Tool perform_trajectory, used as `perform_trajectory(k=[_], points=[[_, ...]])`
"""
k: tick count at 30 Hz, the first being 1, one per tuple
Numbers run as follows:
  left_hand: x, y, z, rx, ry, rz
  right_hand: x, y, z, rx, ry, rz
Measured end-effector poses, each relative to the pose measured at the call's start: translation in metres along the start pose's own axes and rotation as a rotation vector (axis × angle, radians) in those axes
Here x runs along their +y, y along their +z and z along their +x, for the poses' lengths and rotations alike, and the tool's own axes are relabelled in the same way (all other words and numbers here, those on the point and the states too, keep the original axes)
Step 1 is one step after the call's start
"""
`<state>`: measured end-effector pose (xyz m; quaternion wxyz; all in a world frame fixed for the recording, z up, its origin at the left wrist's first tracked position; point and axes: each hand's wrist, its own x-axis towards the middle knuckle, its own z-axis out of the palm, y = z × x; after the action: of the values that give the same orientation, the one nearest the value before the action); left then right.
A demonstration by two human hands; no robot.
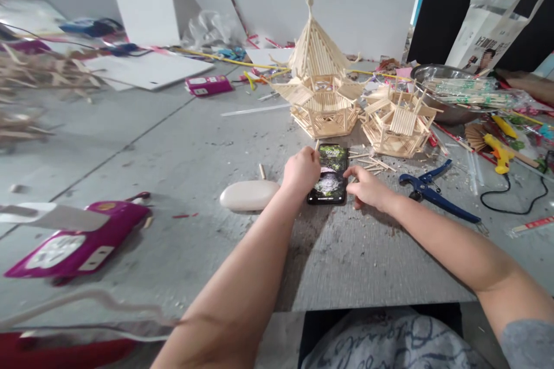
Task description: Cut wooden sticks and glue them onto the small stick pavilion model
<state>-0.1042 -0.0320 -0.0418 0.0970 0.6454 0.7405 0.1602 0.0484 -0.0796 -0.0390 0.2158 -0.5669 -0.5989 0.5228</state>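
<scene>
A smartphone [328, 185] with its lit screen showing 09:09 lies flat on the grey table between my hands. My left hand [302, 172] is closed at the phone's left edge, and a short wooden stick [317, 145] pokes up from its fingertips. At the phone's right edge is my right hand [367, 187], fingers bent and apart, the index finger at the phone's side. Several short cut sticks [374, 161] are scattered just beyond that hand. Behind the phone stand a tall stick-built pagoda [322, 92] and a lower unroofed stick structure [400, 121].
Left of my left forearm lie a white rounded case [249, 195] and a loose stick [262, 171]. Blue cutters [437, 191] and a yellow glue gun [500, 153] with its cord are on the right. A metal bowl [445, 112] holds bagged sticks. Purple packs [210, 85] lie leftward.
</scene>
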Motion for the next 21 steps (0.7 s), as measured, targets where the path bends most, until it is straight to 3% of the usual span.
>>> perform_trajectory(k=[4,8,11,15,21], points=[[-0.001,-0.001,-0.002,0.067,-0.006,-0.060,0.003,0.006,-0.017,0.206,-0.279,-0.437],[-0.003,-0.008,-0.006,0.234,-0.012,-0.177,0.010,0.022,-0.033,0.026,-0.689,-0.957],[-0.002,-0.012,-0.009,0.309,-0.008,-0.251,0.013,0.035,-0.035,-0.092,-0.894,-1.144],[-0.001,-0.009,-0.011,0.337,0.043,-0.301,0.007,0.045,-0.028,-0.166,-0.943,-1.185],[-0.001,-0.005,-0.012,0.324,0.095,-0.324,-0.008,0.051,-0.019,-0.298,-0.830,-1.199]])
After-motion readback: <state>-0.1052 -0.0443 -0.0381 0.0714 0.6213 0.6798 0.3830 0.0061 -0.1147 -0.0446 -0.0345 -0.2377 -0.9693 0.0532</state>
